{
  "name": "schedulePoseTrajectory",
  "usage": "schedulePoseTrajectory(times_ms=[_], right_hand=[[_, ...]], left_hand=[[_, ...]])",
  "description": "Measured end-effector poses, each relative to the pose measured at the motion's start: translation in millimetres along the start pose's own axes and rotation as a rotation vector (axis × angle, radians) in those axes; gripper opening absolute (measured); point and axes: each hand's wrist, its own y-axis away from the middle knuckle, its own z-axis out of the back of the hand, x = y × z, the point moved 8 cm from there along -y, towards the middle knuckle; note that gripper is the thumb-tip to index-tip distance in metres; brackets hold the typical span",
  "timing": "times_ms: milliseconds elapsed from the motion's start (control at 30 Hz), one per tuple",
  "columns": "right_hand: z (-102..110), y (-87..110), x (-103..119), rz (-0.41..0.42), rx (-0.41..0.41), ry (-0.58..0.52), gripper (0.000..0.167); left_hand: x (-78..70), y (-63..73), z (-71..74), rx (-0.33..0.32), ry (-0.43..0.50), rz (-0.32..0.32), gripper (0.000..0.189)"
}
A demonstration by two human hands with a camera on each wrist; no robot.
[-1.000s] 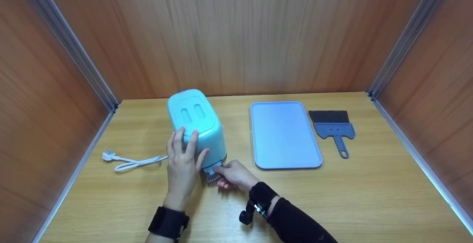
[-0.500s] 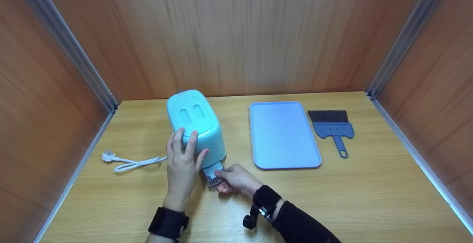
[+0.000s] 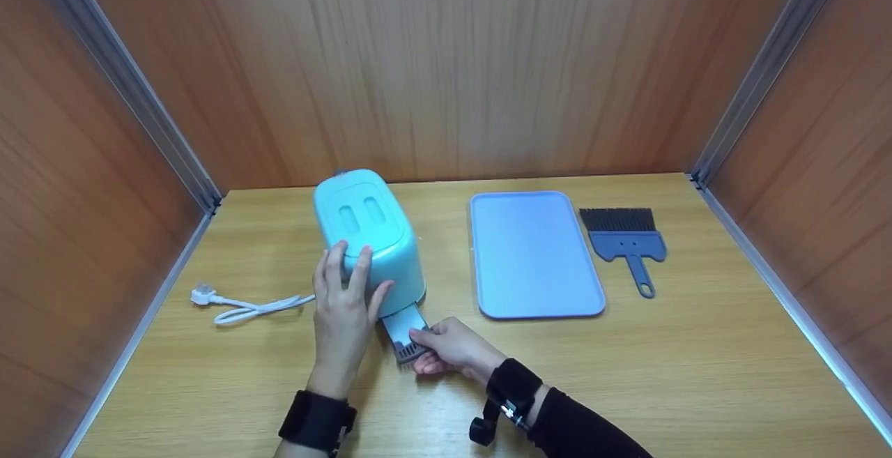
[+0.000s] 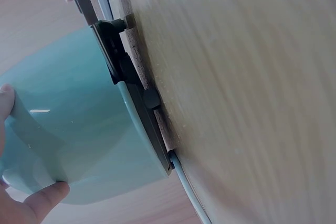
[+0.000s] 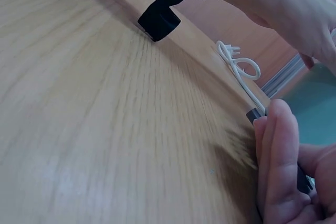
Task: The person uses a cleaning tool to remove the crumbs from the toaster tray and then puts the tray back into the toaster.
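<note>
A turquoise toaster (image 3: pixel 380 256) with a lid on top stands on the table at left of centre. My left hand (image 3: pixel 343 325) rests on its near end, fingers spread up to the lid edge and thumb (image 4: pixel 50 195) against the side. Out of the toaster's bottom front sticks a flat crumb tray (image 3: pixel 404 325) with a dark slotted end. My right hand (image 3: pixel 460 350) pinches that end between thumb and fingers. In the right wrist view the curled fingers (image 5: pixel 281 166) hide most of the crumb tray.
A white power cord (image 3: pixel 258 308) with its plug lies left of the toaster. To the right are a blue flat tray (image 3: pixel 536 256) and a blue brush (image 3: pixel 627 242) with dark bristles. Wooden panels (image 3: pixel 453 67) enclose the table at the back and sides.
My right hand has drawn the crumb tray toward me and slightly right, so more of it shows outside the toaster. The left hand and the toaster have stayed in place.
</note>
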Motion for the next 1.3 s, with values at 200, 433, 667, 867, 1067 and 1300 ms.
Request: schedulePoseTrajectory(times_ms=[200,433,667,867,1067,1300], right_hand=[[0.3,5.9,-3.1,-0.001,0.002,0.0,0.033],[3.3,12.5,-7.0,-0.011,0.007,-0.01,0.032],[6.9,19.1,-12.0,-0.025,0.011,-0.002,0.032],[7.9,24.9,-15.5,-0.031,0.023,-0.007,0.032],[8.6,29.8,-17.7,-0.02,0.033,0.0,0.031],[9.6,35.2,-19.6,0.0,0.052,-0.005,0.032]], left_hand=[[0.1,-0.6,-0.1,-0.012,0.003,-0.009,0.066],[1.0,-0.6,-1.4,0.013,0.0,0.008,0.067],[1.3,0.6,-2.0,0.027,0.005,0.019,0.066],[1.4,0.9,-2.3,0.041,-0.003,0.03,0.066],[1.5,0.7,-1.4,0.03,-0.003,0.02,0.067],[0.9,-0.4,-0.5,0.015,0.0,0.01,0.067]])
